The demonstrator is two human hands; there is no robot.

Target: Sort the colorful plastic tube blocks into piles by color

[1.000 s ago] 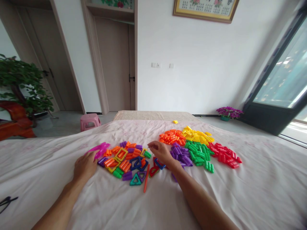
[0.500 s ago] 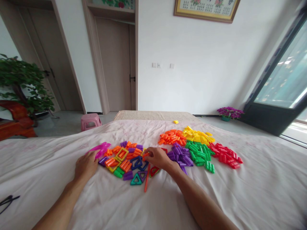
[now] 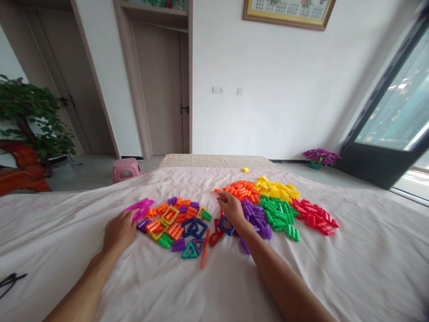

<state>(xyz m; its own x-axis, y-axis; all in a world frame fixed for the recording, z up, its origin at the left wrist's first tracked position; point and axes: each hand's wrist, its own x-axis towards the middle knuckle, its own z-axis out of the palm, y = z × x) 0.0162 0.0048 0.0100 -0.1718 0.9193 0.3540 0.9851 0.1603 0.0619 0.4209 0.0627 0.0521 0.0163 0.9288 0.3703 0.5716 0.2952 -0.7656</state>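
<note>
My left hand (image 3: 119,230) rests on the cloth at the left, its fingers closed over the near side of a magenta plastic piece (image 3: 143,206). At the near left edge of the orange pile (image 3: 243,190) is my right hand (image 3: 230,208), its fingers pinched on a small orange plastic piece (image 3: 217,190) that sticks out at the fingertips. Between the hands lies a mixed heap of orange, purple and green tube pieces with yellow frames (image 3: 170,215), blue square frames (image 3: 195,228) and a teal triangle (image 3: 190,250). A thin orange stick (image 3: 205,248) lies in front.
Sorted piles of yellow (image 3: 275,188), green (image 3: 278,213), red (image 3: 315,217) and purple pieces (image 3: 256,217) lie at the right. A lone yellow piece (image 3: 246,170) sits farther back. Dark-framed glasses (image 3: 11,281) are at the left edge; a pink stool (image 3: 126,170) stands beyond the cloth.
My right hand has moved away from me and slightly right, from the mixed heap to the orange pile, carrying the orange piece. My left hand has stayed put.
</note>
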